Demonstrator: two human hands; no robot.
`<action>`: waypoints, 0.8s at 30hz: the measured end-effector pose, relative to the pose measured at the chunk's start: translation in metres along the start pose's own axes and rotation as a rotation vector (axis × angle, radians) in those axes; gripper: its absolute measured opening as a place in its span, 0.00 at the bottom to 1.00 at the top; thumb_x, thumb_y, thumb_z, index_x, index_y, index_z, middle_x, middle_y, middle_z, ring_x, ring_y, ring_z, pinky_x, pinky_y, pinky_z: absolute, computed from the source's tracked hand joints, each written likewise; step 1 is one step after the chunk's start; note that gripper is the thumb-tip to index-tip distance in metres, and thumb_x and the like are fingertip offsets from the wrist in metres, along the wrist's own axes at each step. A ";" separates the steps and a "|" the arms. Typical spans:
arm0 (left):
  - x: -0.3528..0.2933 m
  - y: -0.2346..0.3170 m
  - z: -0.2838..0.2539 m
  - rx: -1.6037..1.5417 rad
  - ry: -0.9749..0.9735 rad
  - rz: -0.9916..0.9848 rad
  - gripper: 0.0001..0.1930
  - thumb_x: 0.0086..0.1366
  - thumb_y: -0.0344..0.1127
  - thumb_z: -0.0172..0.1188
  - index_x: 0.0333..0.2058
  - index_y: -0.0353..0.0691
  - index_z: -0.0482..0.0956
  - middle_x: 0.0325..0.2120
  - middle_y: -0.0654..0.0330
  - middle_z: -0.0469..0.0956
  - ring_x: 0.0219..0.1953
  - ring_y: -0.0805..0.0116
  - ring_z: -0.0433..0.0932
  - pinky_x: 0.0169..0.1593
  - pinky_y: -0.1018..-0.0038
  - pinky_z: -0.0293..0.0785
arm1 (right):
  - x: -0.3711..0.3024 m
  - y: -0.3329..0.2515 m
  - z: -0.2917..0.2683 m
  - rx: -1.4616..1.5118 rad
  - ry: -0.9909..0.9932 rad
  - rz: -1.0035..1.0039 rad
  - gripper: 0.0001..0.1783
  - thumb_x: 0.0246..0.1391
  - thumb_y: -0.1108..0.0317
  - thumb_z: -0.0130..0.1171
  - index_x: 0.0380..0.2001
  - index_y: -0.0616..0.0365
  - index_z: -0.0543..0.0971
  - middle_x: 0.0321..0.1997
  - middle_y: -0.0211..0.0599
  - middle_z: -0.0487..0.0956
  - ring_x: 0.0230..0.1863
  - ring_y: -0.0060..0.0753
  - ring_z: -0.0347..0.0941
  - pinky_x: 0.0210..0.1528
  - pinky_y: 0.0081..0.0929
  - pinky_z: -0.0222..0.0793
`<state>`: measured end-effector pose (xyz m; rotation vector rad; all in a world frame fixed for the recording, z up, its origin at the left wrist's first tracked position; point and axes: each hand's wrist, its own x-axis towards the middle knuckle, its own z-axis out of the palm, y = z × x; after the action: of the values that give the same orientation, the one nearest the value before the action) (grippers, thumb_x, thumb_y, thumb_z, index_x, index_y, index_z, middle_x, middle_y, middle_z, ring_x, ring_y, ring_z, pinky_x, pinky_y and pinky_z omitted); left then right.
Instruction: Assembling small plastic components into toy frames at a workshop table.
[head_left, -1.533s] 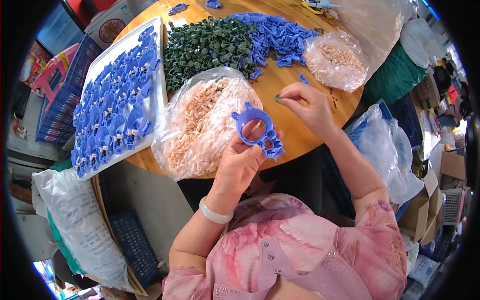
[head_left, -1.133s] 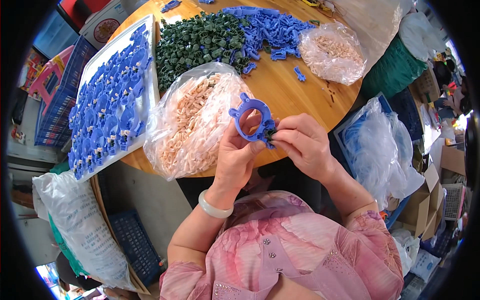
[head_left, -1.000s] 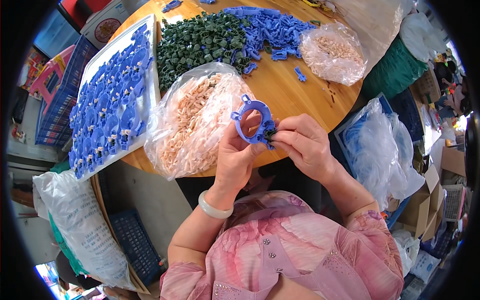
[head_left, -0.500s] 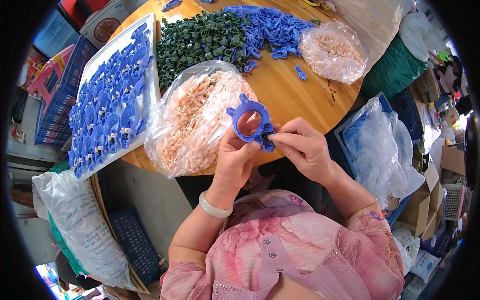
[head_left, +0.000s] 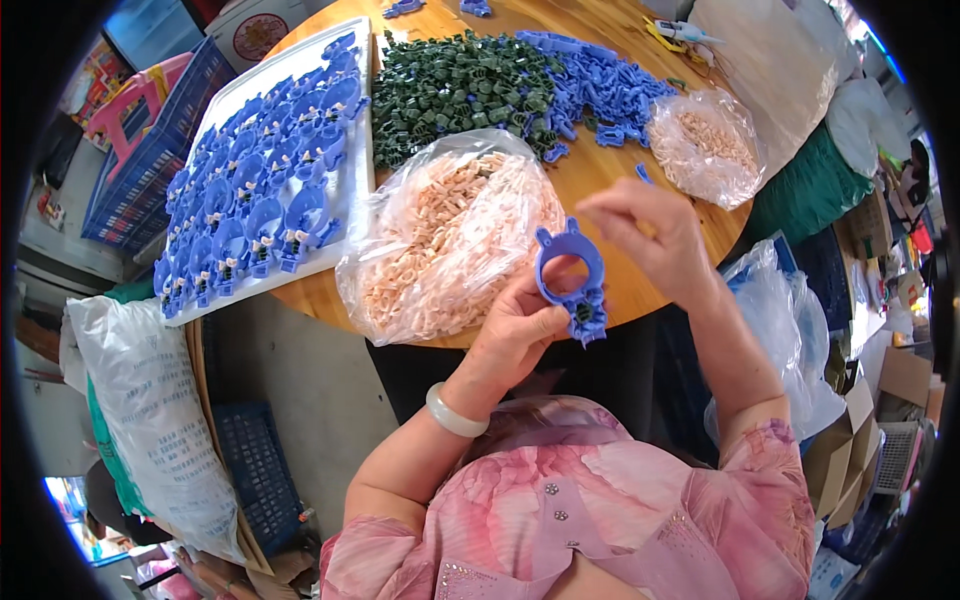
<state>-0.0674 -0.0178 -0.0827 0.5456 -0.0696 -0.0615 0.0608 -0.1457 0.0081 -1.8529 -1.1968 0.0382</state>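
Observation:
My left hand (head_left: 522,325) grips a blue plastic ring-shaped part (head_left: 597,268) with two small ears on top, holding it by its lower end over the table's near edge. A dark green piece (head_left: 584,312) sits in that lower end. Raised to the right of the ring, my right hand (head_left: 655,235) is apart from it, with loosely bent, slightly blurred fingers and nothing visible in them. Just beyond this hand lies a small blue piece (head_left: 643,174), partly hidden. A clear bag of pale peach plastic pieces (head_left: 450,250) rests left of the ring.
A white tray (head_left: 362,160) at the left bears several rows of assembled blue parts. Farther back are a heap of dark green pieces (head_left: 465,95) and a pile of blue pieces (head_left: 610,85). A second bag of peach pieces (head_left: 708,145) lies on the right of the wooden table (head_left: 620,290).
My right hand has let go of the ring part's lower end and moved up and away. The left hand keeps its hold. The whole view has shifted.

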 end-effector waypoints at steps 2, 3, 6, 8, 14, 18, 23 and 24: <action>-0.009 0.000 0.000 -0.017 -0.053 0.013 0.32 0.57 0.30 0.62 0.59 0.37 0.60 0.49 0.54 0.72 0.50 0.57 0.74 0.53 0.63 0.70 | 0.032 0.000 0.008 0.058 -0.103 0.002 0.07 0.52 0.74 0.57 0.35 0.63 0.79 0.28 0.33 0.76 0.30 0.22 0.70 0.31 0.20 0.64; -0.016 0.001 0.000 -0.024 -0.073 0.010 0.33 0.56 0.31 0.63 0.59 0.36 0.59 0.50 0.54 0.71 0.50 0.55 0.74 0.53 0.63 0.70 | 0.045 0.007 0.016 0.048 -0.178 -0.072 0.07 0.52 0.73 0.58 0.35 0.63 0.79 0.30 0.34 0.77 0.31 0.25 0.72 0.32 0.21 0.66; -0.035 0.004 -0.002 -0.034 -0.020 0.024 0.35 0.54 0.32 0.65 0.59 0.36 0.60 0.51 0.54 0.70 0.50 0.53 0.73 0.54 0.61 0.69 | 0.075 0.011 0.060 0.003 -0.362 -0.279 0.06 0.49 0.72 0.58 0.33 0.58 0.79 0.32 0.35 0.78 0.35 0.35 0.74 0.35 0.27 0.69; -0.044 0.008 -0.002 -0.012 -0.007 0.018 0.34 0.54 0.33 0.66 0.59 0.36 0.60 0.51 0.54 0.70 0.50 0.53 0.73 0.54 0.61 0.69 | 0.084 0.013 0.084 -0.102 -0.401 -0.398 0.07 0.46 0.73 0.59 0.31 0.58 0.79 0.34 0.36 0.77 0.39 0.40 0.74 0.36 0.30 0.70; -0.060 0.014 -0.007 0.030 0.039 0.022 0.33 0.54 0.33 0.66 0.58 0.37 0.63 0.51 0.54 0.71 0.51 0.53 0.73 0.54 0.60 0.69 | 0.099 0.017 0.117 -0.459 -0.524 -0.524 0.07 0.42 0.72 0.61 0.28 0.55 0.79 0.36 0.34 0.77 0.39 0.41 0.74 0.37 0.32 0.71; -0.060 0.014 -0.009 0.008 0.043 0.067 0.32 0.54 0.32 0.65 0.58 0.38 0.63 0.50 0.54 0.71 0.50 0.53 0.74 0.54 0.61 0.69 | 0.096 0.022 0.103 0.038 -0.326 -0.257 0.06 0.47 0.71 0.62 0.30 0.59 0.77 0.28 0.32 0.78 0.28 0.27 0.74 0.31 0.23 0.69; -0.050 0.016 -0.007 -0.006 0.023 0.091 0.32 0.55 0.33 0.65 0.58 0.40 0.63 0.48 0.54 0.72 0.48 0.55 0.74 0.53 0.62 0.69 | 0.064 -0.007 0.045 0.428 -0.338 0.193 0.05 0.53 0.73 0.58 0.34 0.60 0.79 0.24 0.26 0.73 0.22 0.13 0.68 0.24 0.12 0.63; -0.047 0.017 -0.005 -0.013 0.028 0.094 0.32 0.55 0.33 0.65 0.58 0.40 0.63 0.49 0.54 0.72 0.49 0.54 0.74 0.53 0.62 0.69 | 0.055 -0.003 0.037 0.408 -0.294 0.147 0.06 0.54 0.74 0.56 0.36 0.61 0.79 0.24 0.26 0.73 0.22 0.14 0.68 0.24 0.13 0.63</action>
<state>-0.1130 0.0028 -0.0811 0.5295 -0.0673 0.0372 0.0702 -0.0803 0.0109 -1.6007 -1.1428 0.6106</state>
